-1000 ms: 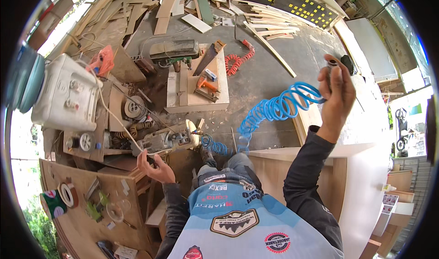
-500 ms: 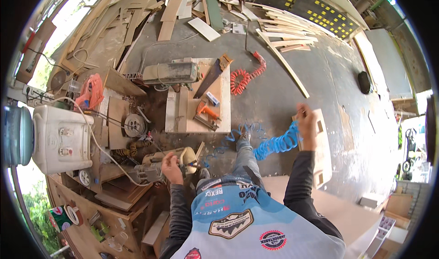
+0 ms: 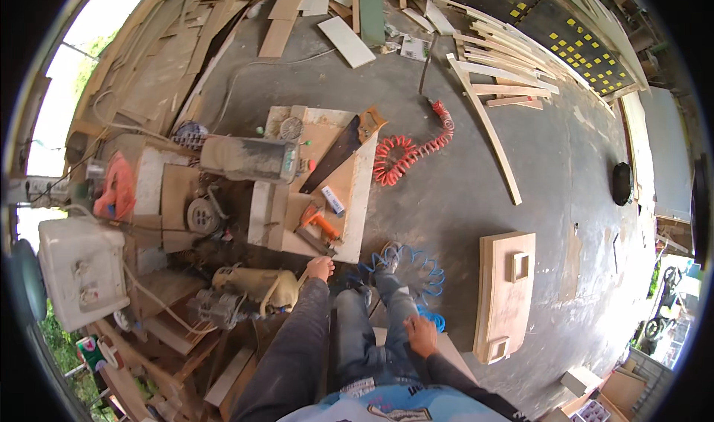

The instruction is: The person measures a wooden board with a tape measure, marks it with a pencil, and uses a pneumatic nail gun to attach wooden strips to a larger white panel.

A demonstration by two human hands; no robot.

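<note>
The left hand (image 3: 321, 268) is right by the near edge of the low table (image 3: 358, 215), fingers curled in; I can't tell if it grips anything. The right hand (image 3: 422, 336) is farther from the table, on its near side, beside the blue curly hose (image 3: 433, 319). I can't tell if it holds that hose, which loops past the table's near right corner. On the table are 1 saw (image 3: 335, 155) and 1 orange tool (image 3: 321, 222).

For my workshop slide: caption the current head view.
Left hand near an orange pistol-shaped tool on a pale rectangular table; right hand beside a blue coiled hose.
</note>
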